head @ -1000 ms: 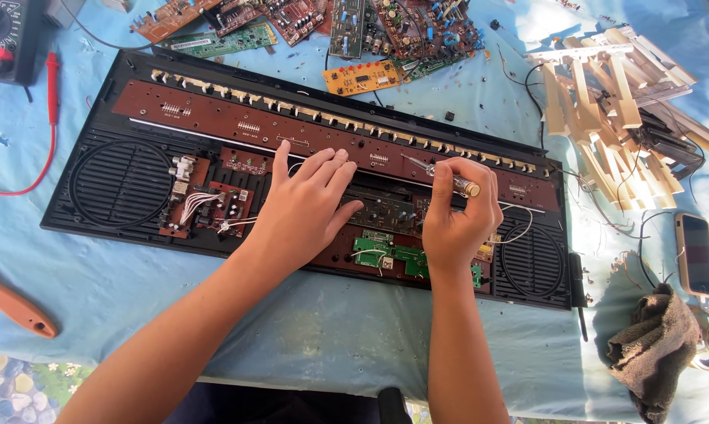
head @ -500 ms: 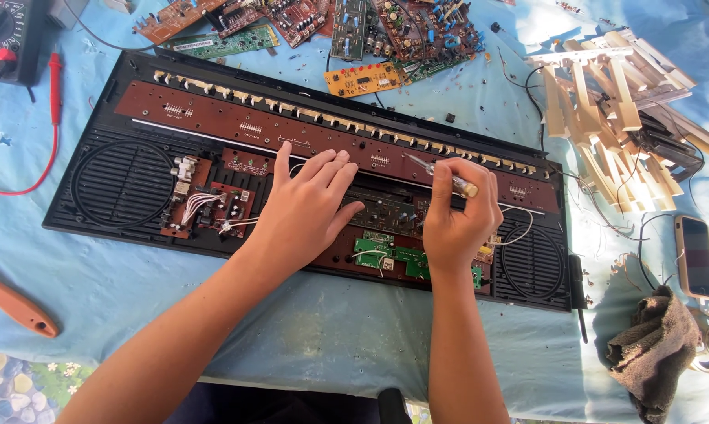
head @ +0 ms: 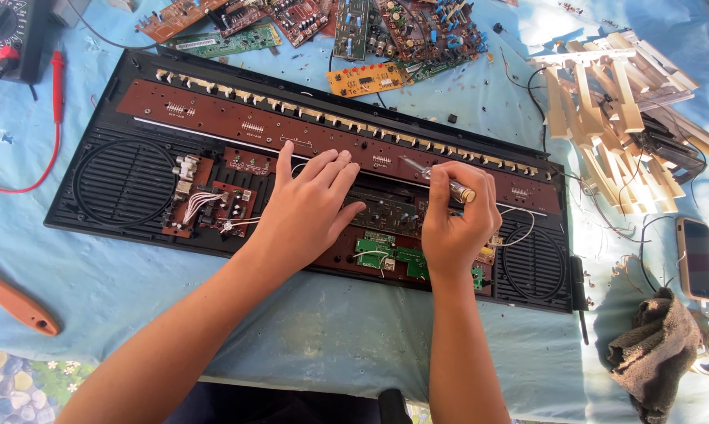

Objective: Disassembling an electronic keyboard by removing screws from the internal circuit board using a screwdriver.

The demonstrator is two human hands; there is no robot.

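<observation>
Left hand (head: 307,208) lies flat, fingers spread, on the opened black plastic keyboard case (head: 119,192); right hand (head: 448,224) grips a slim metal screwdriver (head: 441,179); a slip could scratch the long brown circuit board (head: 236,118) under its tip.

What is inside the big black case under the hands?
Inside the black case lie a long brown circuit board, small green boards, white wires and round speaker grilles. The left hand and right hand, gripping a screwdriver, cover the middle parts.

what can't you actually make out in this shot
- Screwdriver tip: head view, too small to tell whether it touches the brown circuit board.
- Boards beneath the left hand and right hand: covered.
- Multimeter: cut off by the top-left edge.
</observation>
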